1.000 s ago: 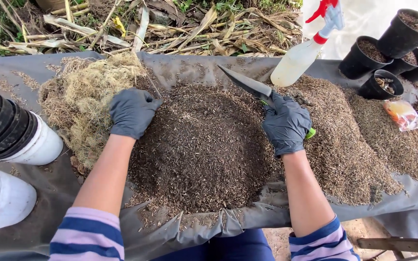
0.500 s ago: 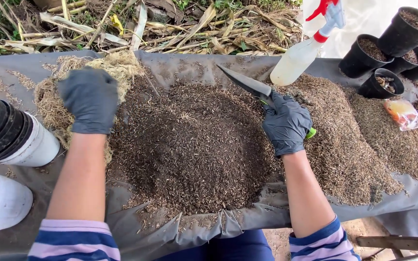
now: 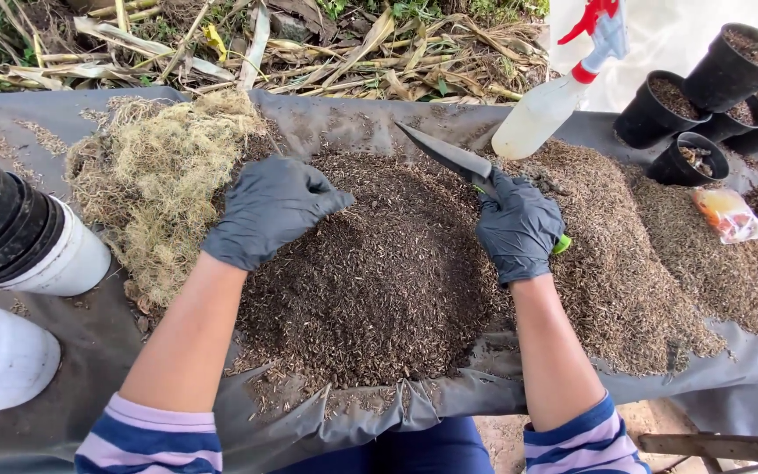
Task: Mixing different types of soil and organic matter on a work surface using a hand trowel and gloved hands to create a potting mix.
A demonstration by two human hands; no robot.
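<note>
Both hands wear dark grey gloves. My left hand (image 3: 269, 211) rests, fingers curled, on the left edge of a dark heap of soil mix (image 3: 379, 272), right beside a clump of dry straw-coloured moss (image 3: 155, 180). Whether it holds any material I cannot tell. My right hand (image 3: 519, 228) grips a green-handled tool with a dark pointed blade (image 3: 445, 154), blade pointing up and left over the heap. All lies on a grey sheet (image 3: 89, 333).
A paler brown heap (image 3: 633, 254) lies right of my right hand. A spray bottle (image 3: 554, 92) lies behind it. Black pots with soil (image 3: 704, 96) stand at the far right, near a small plastic bag (image 3: 728, 215). Stacked pots (image 3: 19, 237) lie at the left.
My left hand went out left onto the moss clump, then came back right to the edge of the dark heap. My right hand and the tool stayed put.
</note>
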